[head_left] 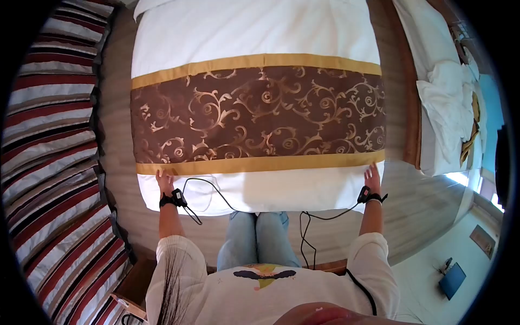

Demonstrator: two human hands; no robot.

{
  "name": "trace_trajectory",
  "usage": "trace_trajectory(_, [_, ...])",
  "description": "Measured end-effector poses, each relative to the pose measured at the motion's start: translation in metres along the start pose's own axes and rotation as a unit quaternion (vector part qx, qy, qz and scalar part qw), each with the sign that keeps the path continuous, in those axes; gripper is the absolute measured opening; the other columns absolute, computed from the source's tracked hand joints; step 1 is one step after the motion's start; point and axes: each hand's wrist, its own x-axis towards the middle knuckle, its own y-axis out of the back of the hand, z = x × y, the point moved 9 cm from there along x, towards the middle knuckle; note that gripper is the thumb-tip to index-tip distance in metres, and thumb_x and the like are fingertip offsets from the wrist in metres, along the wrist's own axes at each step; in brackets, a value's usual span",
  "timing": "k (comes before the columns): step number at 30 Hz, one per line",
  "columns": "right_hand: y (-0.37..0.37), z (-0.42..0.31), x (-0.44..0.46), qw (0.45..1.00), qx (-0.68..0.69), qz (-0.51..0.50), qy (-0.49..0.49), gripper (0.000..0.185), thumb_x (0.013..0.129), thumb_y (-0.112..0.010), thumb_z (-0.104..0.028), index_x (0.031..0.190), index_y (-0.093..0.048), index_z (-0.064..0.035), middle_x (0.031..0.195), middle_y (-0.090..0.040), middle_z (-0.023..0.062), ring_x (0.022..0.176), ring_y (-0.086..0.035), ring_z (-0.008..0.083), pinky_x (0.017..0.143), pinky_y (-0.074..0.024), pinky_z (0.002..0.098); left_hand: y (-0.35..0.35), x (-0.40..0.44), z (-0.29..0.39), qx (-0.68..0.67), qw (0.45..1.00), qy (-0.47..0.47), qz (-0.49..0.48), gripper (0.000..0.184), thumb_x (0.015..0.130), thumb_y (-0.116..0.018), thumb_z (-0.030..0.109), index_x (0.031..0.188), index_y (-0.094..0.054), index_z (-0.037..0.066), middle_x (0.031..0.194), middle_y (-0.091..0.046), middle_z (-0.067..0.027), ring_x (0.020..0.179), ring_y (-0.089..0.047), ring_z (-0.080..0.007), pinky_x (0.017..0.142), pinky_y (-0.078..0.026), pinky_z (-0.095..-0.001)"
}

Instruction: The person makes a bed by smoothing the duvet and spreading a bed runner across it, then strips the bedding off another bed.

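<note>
Head view, clock directions taken from the picture centre: the bed (254, 32), covered in white, extends from the centre toward 12 o'clock, its near end directly in front of you. A striped curtain (54, 141) hangs at 9 o'clock. A second bed (441, 92), with rumpled white bedding, stands between 2 and 3 o'clock. The brown bed runner (254, 116) lies across the first bed, just toward 12 o'clock, patterned with scrolls and edged in gold along both long sides. Your jeans (238, 244) are at 6 o'clock, close against the near end of the bed. A dark screen (452, 281) is mounted on the wall at 4 o'clock.

Your left hand (164, 181) is between 8 and 9 o'clock, fingers partly extended, fingertips at the runner's near gold border (265, 165). Your right hand (372, 180) is between 3 and 4 o'clock, fingers extended toward the same border near its other end. You cannot tell whether either hand grips fabric. Each wrist carries a small black module, left (177, 197) and right (365, 194), with a thin black cable attached.
</note>
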Motion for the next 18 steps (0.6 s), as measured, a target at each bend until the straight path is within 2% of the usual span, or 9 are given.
trace_trajectory(1, [-0.001, 0.005, -0.012, 0.997, -0.056, -0.046, -0.018, 0.04, 0.076, -0.046, -0.02, 0.114, -0.036, -0.0123, 0.117, -0.029, 0.0052, 0.108, -0.026, 0.0189, 0.089, -0.0232, 0.03, 0.0, -0.018, 0.007, 0.011, 1.0, -0.007, 0.02, 0.048, 0.07, -0.051, 0.012, 0.112, -0.028, 0.015, 0.103, -0.038, -0.0058, 0.089, -0.04, -0.016, 0.071, -0.037, -0.028])
trace_trajectory(4, [0.042, 0.034, -0.04, 0.991, -0.047, -0.061, -0.107, 0.036, 0.075, -0.047, -0.022, 0.109, -0.04, -0.0123, 0.109, -0.04, 0.0041, 0.1, -0.038, 0.0169, 0.082, -0.0315, 0.0292, 0.001, -0.059, 0.029, 0.085, 0.99, -0.108, 0.021, 0.037, 0.071, -0.05, 0.012, 0.105, -0.036, 0.012, 0.1, -0.042, -0.0048, 0.088, -0.042, -0.015, 0.071, -0.036, -0.0282])
trace_trajectory(5, [0.057, 0.043, -0.053, 0.987, -0.033, -0.065, -0.14, 0.035, 0.075, -0.048, -0.023, 0.107, -0.042, -0.0124, 0.106, -0.044, 0.0031, 0.097, -0.041, 0.0162, 0.079, -0.0336, 0.0292, -0.01, -0.087, 0.039, 0.066, 0.989, -0.127, -0.018, 0.028, 0.073, -0.047, 0.015, 0.101, -0.04, 0.011, 0.098, -0.045, -0.0034, 0.086, -0.044, -0.0137, 0.07, -0.036, -0.0273])
trace_trajectory(7, [0.073, 0.029, -0.102, 0.991, -0.031, -0.037, -0.124, 0.031, 0.074, -0.048, -0.023, 0.103, -0.044, -0.0123, 0.099, -0.049, 0.0005, 0.093, -0.045, 0.0135, 0.072, -0.0368, 0.0275, -0.042, -0.152, 0.062, 0.035, 0.981, -0.123, -0.149, 0.018, 0.075, -0.044, 0.018, 0.091, -0.045, 0.01, 0.092, -0.049, -0.0016, 0.083, -0.047, -0.0123, 0.067, -0.035, -0.0254])
trace_trajectory(9, [0.104, 0.012, -0.148, 0.995, 0.008, -0.016, -0.095, 0.03, 0.075, -0.047, -0.024, 0.103, -0.045, -0.0137, 0.1, -0.049, -0.0008, 0.093, -0.045, 0.012, 0.069, -0.0373, 0.0256, -0.06, -0.218, 0.084, 0.059, 0.973, -0.127, -0.184, 0.014, 0.077, -0.042, 0.02, 0.083, -0.049, 0.009, 0.088, -0.052, -0.0008, 0.082, -0.049, -0.0119, 0.065, -0.035, -0.0252])
trace_trajectory(12, [0.171, -0.011, -0.188, 0.996, 0.081, -0.022, -0.024, 0.027, 0.076, -0.046, -0.025, 0.101, -0.046, -0.0145, 0.1, -0.049, -0.0018, 0.09, -0.047, 0.0101, 0.066, -0.0372, 0.0234, -0.073, -0.287, 0.112, 0.028, 0.965, -0.135, -0.221, 0.013, 0.078, -0.041, 0.018, 0.082, -0.05, 0.01, 0.082, -0.054, 0.0, 0.076, -0.05, -0.0092, 0.063, -0.035, -0.022])
trace_trajectory(14, [0.211, -0.033, -0.236, 0.985, 0.155, -0.037, 0.066, 0.022, 0.077, -0.043, -0.025, 0.097, -0.048, -0.0154, 0.096, -0.051, -0.0035, 0.085, -0.048, 0.0083, 0.064, -0.0367, 0.022, -0.083, -0.319, 0.123, 0.031, 0.951, -0.145, -0.271, 0.013, 0.078, -0.042, 0.019, 0.081, -0.051, 0.01, 0.079, -0.054, 0.0006, 0.073, -0.05, -0.008, 0.061, -0.035, -0.0212])
trace_trajectory(16, [0.24, -0.053, -0.301, 0.981, 0.155, 0.031, 0.11, 0.019, 0.078, -0.042, -0.024, 0.092, -0.05, -0.014, 0.088, -0.053, -0.0048, 0.08, -0.048, 0.0072, 0.062, -0.0363, 0.0205, -0.091, -0.343, 0.121, 0.067, 0.935, -0.142, -0.319, 0.014, 0.079, -0.041, 0.02, 0.079, -0.051, 0.01, 0.076, -0.055, 0.0009, 0.07, -0.05, -0.0074, 0.06, -0.036, -0.0209])
trace_trajectory(18, [0.226, -0.074, -0.36, 0.979, 0.13, -0.008, 0.156, 0.018, 0.078, -0.042, -0.023, 0.089, -0.051, -0.0123, 0.081, -0.053, -0.0045, 0.074, -0.048, 0.0075, 0.06, -0.0358, 0.0201, -0.103, -0.352, 0.118, 0.133, 0.912, -0.165, -0.351, 0.014, 0.079, -0.041, 0.019, 0.079, -0.051, 0.01, 0.077, -0.055, 0.0004, 0.071, -0.05, -0.0084, 0.061, -0.035, -0.0211])
